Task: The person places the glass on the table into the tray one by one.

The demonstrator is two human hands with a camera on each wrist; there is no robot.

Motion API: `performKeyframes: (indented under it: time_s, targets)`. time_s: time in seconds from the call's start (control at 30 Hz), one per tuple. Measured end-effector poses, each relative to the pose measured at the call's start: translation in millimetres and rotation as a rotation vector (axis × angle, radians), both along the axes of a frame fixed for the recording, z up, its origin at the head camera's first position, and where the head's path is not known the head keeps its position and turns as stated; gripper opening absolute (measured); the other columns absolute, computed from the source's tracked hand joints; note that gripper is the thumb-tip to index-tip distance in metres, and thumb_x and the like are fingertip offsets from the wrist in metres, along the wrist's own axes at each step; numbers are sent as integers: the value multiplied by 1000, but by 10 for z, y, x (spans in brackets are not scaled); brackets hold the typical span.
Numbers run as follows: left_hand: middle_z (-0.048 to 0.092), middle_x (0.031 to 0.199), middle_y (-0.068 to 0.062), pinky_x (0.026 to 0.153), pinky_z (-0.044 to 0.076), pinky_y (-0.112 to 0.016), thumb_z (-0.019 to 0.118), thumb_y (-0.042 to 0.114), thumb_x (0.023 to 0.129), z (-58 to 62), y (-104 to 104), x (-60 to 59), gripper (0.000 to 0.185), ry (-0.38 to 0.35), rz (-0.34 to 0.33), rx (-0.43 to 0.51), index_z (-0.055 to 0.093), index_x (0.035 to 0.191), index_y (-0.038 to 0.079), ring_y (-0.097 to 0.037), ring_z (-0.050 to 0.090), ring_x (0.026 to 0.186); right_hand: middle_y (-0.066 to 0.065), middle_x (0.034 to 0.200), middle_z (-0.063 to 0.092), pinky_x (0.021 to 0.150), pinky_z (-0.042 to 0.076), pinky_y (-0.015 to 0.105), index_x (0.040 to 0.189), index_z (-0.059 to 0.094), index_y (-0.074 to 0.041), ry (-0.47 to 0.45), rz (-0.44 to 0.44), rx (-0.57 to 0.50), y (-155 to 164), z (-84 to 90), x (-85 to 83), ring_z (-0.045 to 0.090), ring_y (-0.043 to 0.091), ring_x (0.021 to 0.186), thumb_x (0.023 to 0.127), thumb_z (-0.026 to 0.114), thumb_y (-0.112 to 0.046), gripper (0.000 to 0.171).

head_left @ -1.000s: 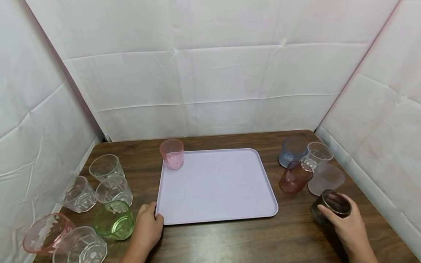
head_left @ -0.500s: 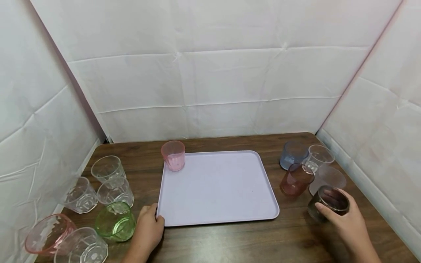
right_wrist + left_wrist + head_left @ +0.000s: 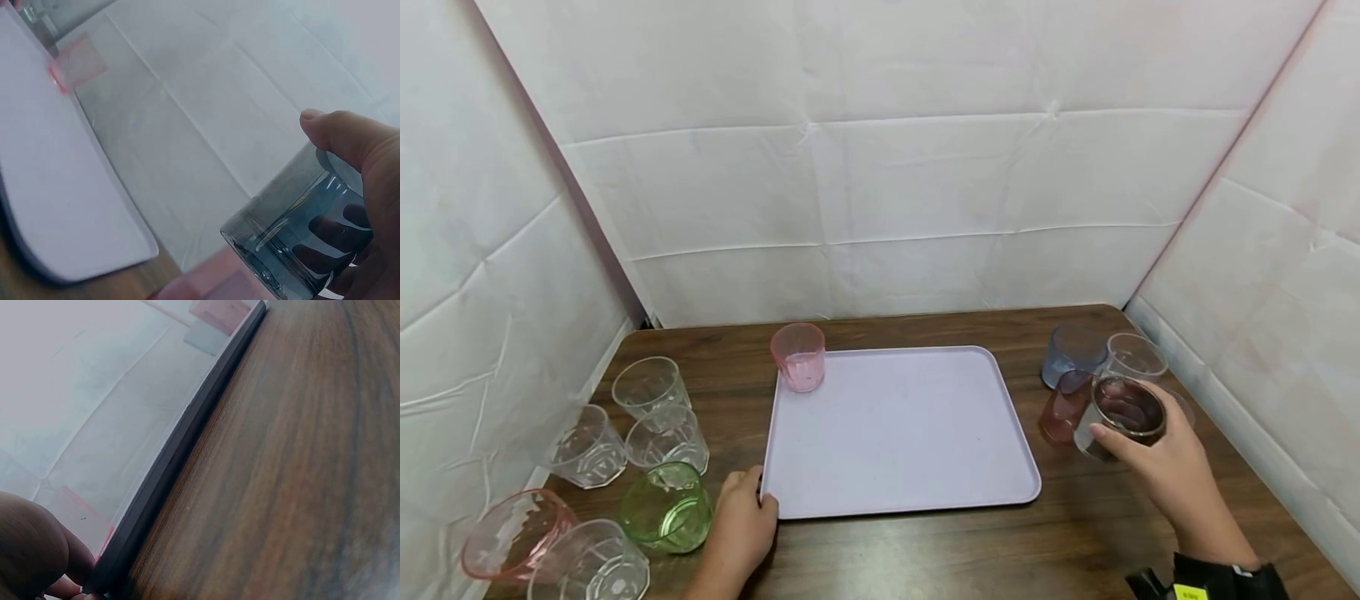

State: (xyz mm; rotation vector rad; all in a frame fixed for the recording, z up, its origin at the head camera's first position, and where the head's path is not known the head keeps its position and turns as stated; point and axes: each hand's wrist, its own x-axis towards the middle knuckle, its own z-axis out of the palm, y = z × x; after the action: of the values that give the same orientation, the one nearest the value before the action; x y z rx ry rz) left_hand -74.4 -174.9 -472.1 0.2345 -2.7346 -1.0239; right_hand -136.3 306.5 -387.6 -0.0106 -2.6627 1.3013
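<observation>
My left hand (image 3: 741,515) grips the front left corner of the white tray (image 3: 902,433); in the left wrist view the thumb and fingers (image 3: 37,547) pinch that corner at its dark rim. On the tray's back left corner stands a pink glass (image 3: 798,358). My right hand (image 3: 1165,454) holds a smoky grey glass (image 3: 1123,408), thumb on the near side and fingers wrapped round the far side, as the right wrist view also shows. That glass is tilted and overlaps a dark red glass (image 3: 1060,412) and a clear one behind it in the head view.
At the right back stand a blue glass (image 3: 1071,358) and a clear glass (image 3: 1137,357). On the left side several more glasses crowd together, among them a green glass (image 3: 666,508) close to my left hand and a pink one (image 3: 516,533). White cloth walls (image 3: 925,183) enclose the wooden table.
My right hand has carried the smoky grey glass up and to the left, towards the dark red glass. The left hand keeps its grip on the tray's corner.
</observation>
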Motion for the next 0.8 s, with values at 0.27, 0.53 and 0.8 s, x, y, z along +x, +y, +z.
performKeyframes:
  time_s: [0.27,0.53,0.8]
  targets:
    - [60,110,-31,90,50,-57,56,-1,85,-10,-2,3,40,1,7,6,60,121,-18,-46,62,103,5,138,52,84,50,11,158,25,-10,81,162,-123,-274,94,-169,55,-3,117,93,75,-20,82]
    - [61,110,-31,90,50,-58,56,-1,84,-24,0,7,40,11,14,7,61,120,-17,-47,62,103,16,141,51,85,46,10,157,29,-13,62,176,-100,-590,163,-423,53,14,121,89,79,-30,85]
    - [61,111,-31,92,50,-57,57,-2,85,-5,8,10,40,13,22,9,60,121,-19,-46,62,105,14,143,49,88,47,15,156,29,-14,36,244,-181,-945,193,-698,51,30,129,88,79,-36,88]
